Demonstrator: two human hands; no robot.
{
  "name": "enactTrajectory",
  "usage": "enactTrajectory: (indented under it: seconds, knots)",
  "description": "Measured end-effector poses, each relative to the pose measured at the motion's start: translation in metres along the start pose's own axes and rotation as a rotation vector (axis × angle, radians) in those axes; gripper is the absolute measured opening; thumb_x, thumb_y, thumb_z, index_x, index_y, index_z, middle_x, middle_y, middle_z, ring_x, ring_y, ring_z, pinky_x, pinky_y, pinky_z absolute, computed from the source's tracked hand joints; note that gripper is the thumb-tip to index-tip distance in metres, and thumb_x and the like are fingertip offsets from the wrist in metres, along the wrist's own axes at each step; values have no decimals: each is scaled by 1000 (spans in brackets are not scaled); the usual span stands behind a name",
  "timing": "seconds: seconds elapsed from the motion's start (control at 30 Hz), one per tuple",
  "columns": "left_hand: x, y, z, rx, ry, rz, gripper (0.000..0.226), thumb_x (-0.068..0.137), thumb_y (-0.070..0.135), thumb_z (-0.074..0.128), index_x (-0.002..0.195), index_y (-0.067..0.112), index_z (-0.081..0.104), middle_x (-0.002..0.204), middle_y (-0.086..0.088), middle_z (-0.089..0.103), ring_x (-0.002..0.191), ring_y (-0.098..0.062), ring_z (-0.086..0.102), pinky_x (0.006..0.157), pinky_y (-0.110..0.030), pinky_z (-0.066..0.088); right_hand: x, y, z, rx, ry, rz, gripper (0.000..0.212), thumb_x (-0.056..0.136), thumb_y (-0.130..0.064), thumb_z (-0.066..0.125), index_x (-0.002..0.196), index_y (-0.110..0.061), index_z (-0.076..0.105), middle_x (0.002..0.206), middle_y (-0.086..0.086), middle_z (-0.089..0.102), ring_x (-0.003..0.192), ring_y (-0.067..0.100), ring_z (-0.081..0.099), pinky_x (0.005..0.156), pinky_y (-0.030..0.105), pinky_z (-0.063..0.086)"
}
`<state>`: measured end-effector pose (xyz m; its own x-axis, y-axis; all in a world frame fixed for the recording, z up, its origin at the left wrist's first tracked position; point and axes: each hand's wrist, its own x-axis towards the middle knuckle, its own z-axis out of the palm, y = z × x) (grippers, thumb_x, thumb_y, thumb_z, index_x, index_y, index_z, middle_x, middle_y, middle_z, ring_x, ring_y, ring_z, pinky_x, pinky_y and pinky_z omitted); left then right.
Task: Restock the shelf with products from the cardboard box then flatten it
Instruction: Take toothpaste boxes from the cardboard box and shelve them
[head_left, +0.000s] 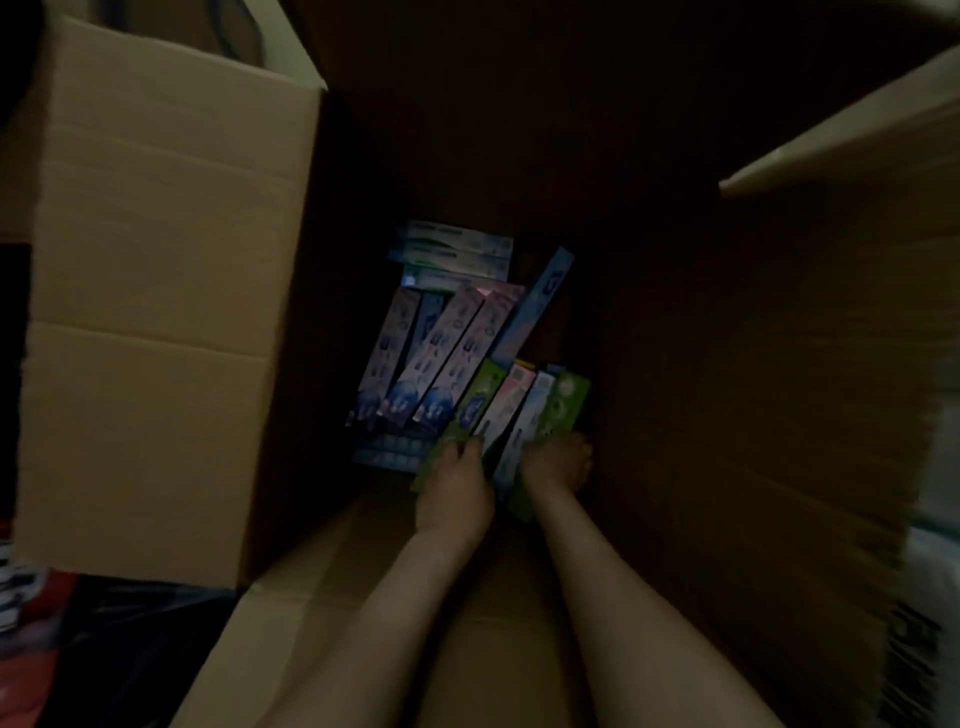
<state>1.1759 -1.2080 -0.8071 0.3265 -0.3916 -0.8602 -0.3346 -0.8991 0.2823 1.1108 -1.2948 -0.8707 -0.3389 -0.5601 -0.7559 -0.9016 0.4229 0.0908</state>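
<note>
Cardboard box (727, 415): large, deep, open at the top, seen from straight above; it fills most of the view. Walls are plain brown corrugated board, matt, and the inside is in heavy shadow. The left flap (156, 312) stands folded outward, flat, with creases running across it. The right flap (857, 140) shows a pale cut edge at upper right.

Two bare forearms (623, 613) reach down over the near wall to the bottom of the box, side by side and not crossed.

Left hand (454, 493): back of the hand up, fingers curled round the left edge of a bundle of cartons (519, 410). Right hand (553, 465): fingers curled against the right side of the same bundle. Both hands grip it, one on each side. The bundle lies low in the box, near the near wall, its far ends tilted away. It is made of slim rectangular cartons held edge to edge: green, pink, white-blue, green. Print is glossy; the lettering is too blurred to read.

Loose stock on the box floor beyond the hands:
- pink-and-blue cartons (441, 348), long, leaning together at a slant;
- one long blue carton (540, 306), angled, just beside them on the right;
- teal-and-white cartons (457, 254), stacked flat at the far end;
- pale blue cartons (384, 449), lying under the slanted ones.
</note>
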Motion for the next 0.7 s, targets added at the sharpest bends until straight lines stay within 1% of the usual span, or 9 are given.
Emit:
enactTrajectory:
  seconds: [0.07,0.1,0.17,0.27,0.37,0.47,0.53,0.63,0.7]
  knots:
    - [-2,-4,3,8,5,-2,56,95,11,46,147,17,25,149,-10,29,133,-27,33,103,-36,36,7,-1,8,-15,0,10,41,93,-25,54,126,-1,53,128,16,55,113,32,56,90,39,51]
    - [-4,-6,2,3,4,-12,55,95,10,46,146,17,26,149,-10,28,134,-27,32,104,-35,35,9,1,11,2,-25,-6,37,94,-24,51,123,-2,55,124,16,57,108,32,59,85,39,53]
    - [-11,-12,-3,-25,-6,-39,54,95,10,45,146,15,28,148,-10,30,134,-27,32,106,-35,33,10,4,6,48,-79,-14,40,94,-25,52,127,-2,49,124,17,57,107,33,60,82,39,54]
    - [-24,-16,-14,-73,-25,-63,51,96,12,46,144,15,30,144,-10,35,133,-26,34,107,-35,34,5,12,-8,133,-118,-39,52,90,-27,62,132,-4,43,128,18,54,112,34,58,85,39,53]
    - [-48,-15,-37,-157,0,-48,49,97,15,47,143,16,33,142,-9,37,130,-25,38,106,-34,35,-22,17,-24,152,-85,-167,53,89,-31,63,133,-10,42,127,14,56,111,33,57,84,37,50]
    - [-85,-15,-69,-265,48,-17,47,97,18,47,143,18,35,139,-7,42,127,-23,43,102,-31,37,-73,11,-45,77,-13,-396,41,89,-33,59,126,-17,48,118,10,59,107,30,59,83,36,51]
    - [-117,-15,-95,-379,93,-1,42,98,22,48,138,19,40,133,-5,50,120,-21,49,93,-28,41,-116,4,-61,-77,54,-594,33,87,-30,60,117,-19,51,113,6,58,107,27,57,83,40,53]
    - [-168,-18,-136,-608,174,-57,47,96,34,52,135,12,39,128,-7,56,116,-24,53,81,-22,37,-197,-6,-85,-365,206,-940,44,86,-26,62,127,-17,48,123,4,52,117,24,47,95,39,45]
    - [-206,-27,-164,-758,302,-105,56,90,38,61,130,3,41,125,-12,57,116,-27,54,80,-23,37,-259,-8,-97,-479,279,-1181,43,84,-26,63,124,-14,51,120,7,54,113,28,48,97,43,42]
